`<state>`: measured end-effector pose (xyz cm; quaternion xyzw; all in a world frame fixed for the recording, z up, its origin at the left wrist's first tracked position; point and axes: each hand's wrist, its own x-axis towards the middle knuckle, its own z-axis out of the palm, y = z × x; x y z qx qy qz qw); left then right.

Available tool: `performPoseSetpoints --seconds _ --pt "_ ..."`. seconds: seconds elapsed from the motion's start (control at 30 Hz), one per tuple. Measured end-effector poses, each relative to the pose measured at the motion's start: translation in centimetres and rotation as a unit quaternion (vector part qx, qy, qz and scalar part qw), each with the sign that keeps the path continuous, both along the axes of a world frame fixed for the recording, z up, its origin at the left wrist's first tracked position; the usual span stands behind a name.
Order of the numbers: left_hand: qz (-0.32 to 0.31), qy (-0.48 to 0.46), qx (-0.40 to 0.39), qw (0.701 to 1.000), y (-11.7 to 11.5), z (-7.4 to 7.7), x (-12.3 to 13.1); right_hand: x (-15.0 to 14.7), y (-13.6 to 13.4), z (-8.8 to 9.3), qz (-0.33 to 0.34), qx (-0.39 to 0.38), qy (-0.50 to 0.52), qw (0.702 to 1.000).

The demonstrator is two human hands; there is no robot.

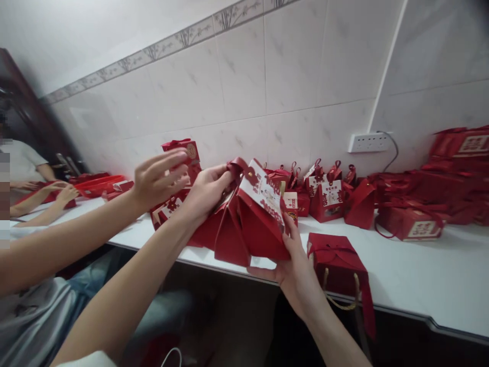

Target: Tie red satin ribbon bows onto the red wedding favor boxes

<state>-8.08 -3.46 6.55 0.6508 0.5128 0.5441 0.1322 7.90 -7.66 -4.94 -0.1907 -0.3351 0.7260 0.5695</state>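
A red gift box [263, 234] with a white patterned label is held up over the table's front edge. My left hand [210, 188] pinches the dark red ribbon loop at its top. Around the box's lower right side, my right hand [296, 265] has its fingers and thumb wrapped. Another red box [231, 237] is pressed against its left side, partly hidden. Just left of my left hand, a neighbour's hand [160, 176] hovers with its fingers spread.
On the white table [405, 275], a red box with rope handles [338, 262] stands near the front edge. Several red boxes line the wall, with a large pile [451, 188] at right. Other people's hands [63, 193] work at far left, beside a red tray [99, 186].
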Motion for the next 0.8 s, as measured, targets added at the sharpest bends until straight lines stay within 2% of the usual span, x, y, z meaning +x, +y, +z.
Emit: performPoseSetpoints --seconds 0.1,0.2,0.33,0.43,0.53,0.63,0.7,0.8 --pt "-0.108 -0.053 -0.057 0.991 0.6 1.8 3.4 2.3 0.7 0.9 -0.044 0.025 -0.002 0.999" --pt "-0.176 -0.112 -0.026 0.978 2.1 2.9 6.8 5.6 1.7 1.8 -0.101 0.046 -0.036 0.993" --pt "-0.261 -0.162 0.003 0.952 5.6 3.4 11.4 11.0 4.0 2.8 -0.175 0.084 -0.106 0.975" --pt "-0.282 -0.192 0.032 0.94 8.7 3.1 15.0 15.2 6.3 3.1 -0.222 0.1 -0.166 0.956" --pt "-0.274 -0.206 0.047 0.938 11.6 1.9 18.2 18.7 8.6 2.6 -0.288 0.115 -0.265 0.913" --pt "-0.271 -0.194 0.035 0.942 14.0 -0.2 20.5 21.1 10.3 1.0 -0.37 0.137 -0.387 0.833" --pt "-0.279 -0.187 0.027 0.941 15.3 -1.9 21.4 21.9 11.3 -0.6 -0.401 0.142 -0.443 0.789" --pt "-0.288 -0.181 0.015 0.94 17.0 -4.7 21.7 22.2 12.7 -3.5 -0.411 0.126 -0.477 0.766"
